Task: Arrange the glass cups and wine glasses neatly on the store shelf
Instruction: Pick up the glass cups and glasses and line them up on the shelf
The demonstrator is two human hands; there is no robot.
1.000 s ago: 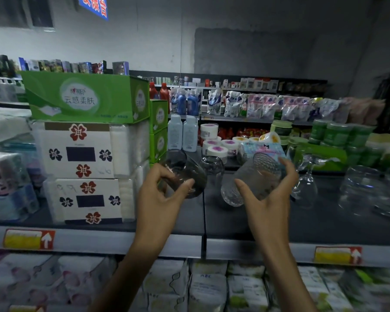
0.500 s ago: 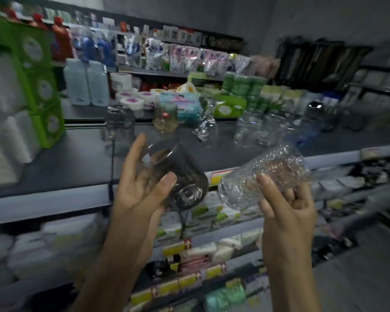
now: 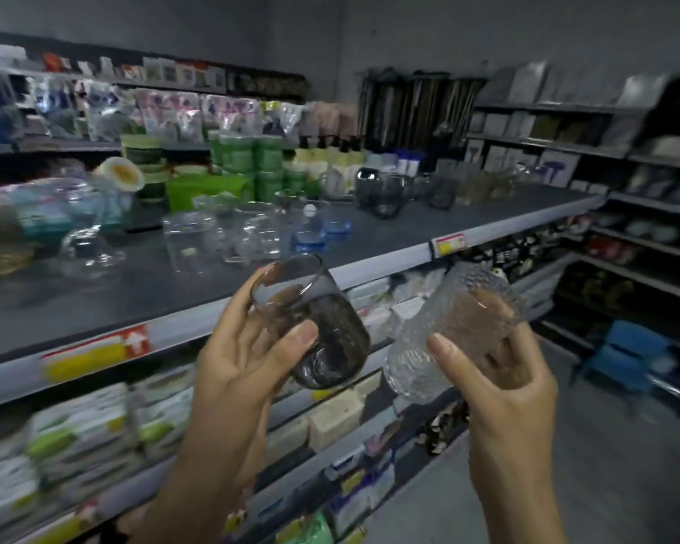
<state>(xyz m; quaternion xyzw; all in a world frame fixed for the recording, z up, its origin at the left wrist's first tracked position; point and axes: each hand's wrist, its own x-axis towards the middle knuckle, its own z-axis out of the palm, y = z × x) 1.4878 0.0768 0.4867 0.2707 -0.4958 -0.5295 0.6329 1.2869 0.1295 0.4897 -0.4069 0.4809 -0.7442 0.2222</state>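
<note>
Glass may chip if the smoky tumbler (image 3: 324, 327) the left hand (image 3: 240, 363) grips in curled fingers knocks the textured tumbler (image 3: 444, 331) the right hand (image 3: 507, 390) clasps just beside it.

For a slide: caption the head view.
Left hand grips a smoky tumbler, right hand a textured glass, before the shelf.

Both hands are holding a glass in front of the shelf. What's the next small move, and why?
Probably carry the smoky glass in the left hand rightward along the shelf toward the dark glasses standing there: they look like its match, with bare shelf in front. The textured glass in the right hand can follow.
</note>
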